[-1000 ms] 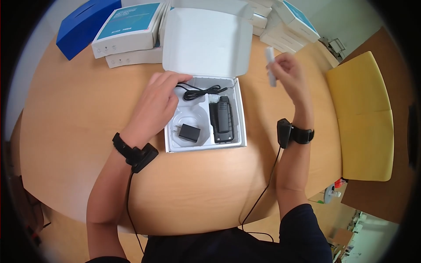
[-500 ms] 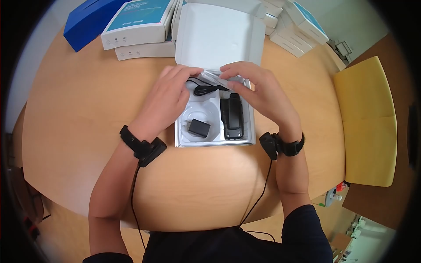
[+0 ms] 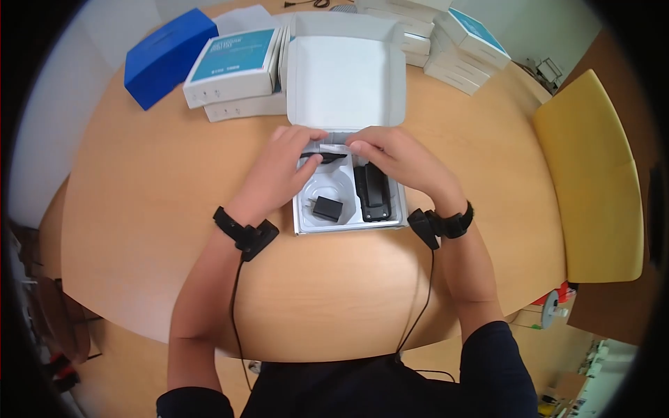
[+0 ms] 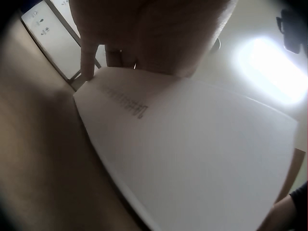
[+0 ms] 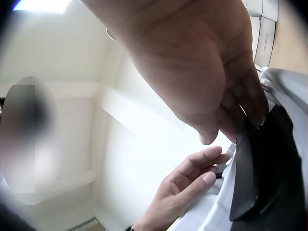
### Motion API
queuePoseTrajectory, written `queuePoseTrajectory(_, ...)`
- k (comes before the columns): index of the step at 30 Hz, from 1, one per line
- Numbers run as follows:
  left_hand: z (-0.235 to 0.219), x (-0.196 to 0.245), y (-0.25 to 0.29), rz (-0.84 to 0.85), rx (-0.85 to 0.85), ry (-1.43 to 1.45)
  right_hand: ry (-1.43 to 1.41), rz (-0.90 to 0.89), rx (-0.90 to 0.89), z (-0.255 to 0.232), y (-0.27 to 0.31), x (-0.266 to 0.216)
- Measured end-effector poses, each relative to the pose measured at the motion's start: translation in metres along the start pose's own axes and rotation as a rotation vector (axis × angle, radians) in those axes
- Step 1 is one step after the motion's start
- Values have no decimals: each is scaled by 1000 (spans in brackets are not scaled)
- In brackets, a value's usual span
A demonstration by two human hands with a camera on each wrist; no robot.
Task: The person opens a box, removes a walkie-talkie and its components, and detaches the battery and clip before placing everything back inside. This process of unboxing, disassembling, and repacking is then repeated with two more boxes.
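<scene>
An open white box (image 3: 350, 226) holds a black handheld device (image 3: 374, 191), a black power adapter (image 3: 327, 208) and a black cable (image 3: 331, 158). A small whitish packet (image 3: 334, 148) lies by the cable in the upper compartment. My left hand (image 3: 277, 169) is at the box's upper left, thumb apart from its fingers and over the cable; the white box side (image 4: 183, 139) fills much of the left wrist view. My right hand (image 3: 411, 164) reaches over the upper right, fingertips beside the packet. In the right wrist view its fingers bend down near the black device (image 5: 250, 178), their tips partly hidden.
The raised box lid (image 3: 345, 80) stands behind the tray. Stacked white and teal boxes (image 3: 233, 61) and a blue box (image 3: 169, 56) are at the back left, with more boxes (image 3: 460, 59) at the back right. A yellow chair (image 3: 599, 181) stands to the right.
My right hand came from the right, with the whitish packet, to the box's upper compartment; the packet now lies lower, among the contents. My left thumb has moved in over the cable.
</scene>
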State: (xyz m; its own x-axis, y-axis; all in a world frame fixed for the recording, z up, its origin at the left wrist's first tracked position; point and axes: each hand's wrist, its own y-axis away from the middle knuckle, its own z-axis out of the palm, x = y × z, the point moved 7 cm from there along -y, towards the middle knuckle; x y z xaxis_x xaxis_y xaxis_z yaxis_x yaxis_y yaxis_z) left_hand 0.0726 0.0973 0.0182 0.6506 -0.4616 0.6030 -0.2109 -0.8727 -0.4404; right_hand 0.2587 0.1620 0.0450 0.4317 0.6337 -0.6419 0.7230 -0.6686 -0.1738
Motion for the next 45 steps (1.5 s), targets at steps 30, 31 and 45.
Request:
queuePoseTrajectory(30, 26, -67, 5, -489, -39, 471, -706, 246, 437, -6, 60, 101)
queuePoseTrajectory(31, 21, -61, 3, -455, -9, 459, -734, 264, 419, -1, 59, 99)
queuePoseTrajectory(45, 1, -60, -6, -522, 129, 637, -767, 221, 369, 0, 30, 100)
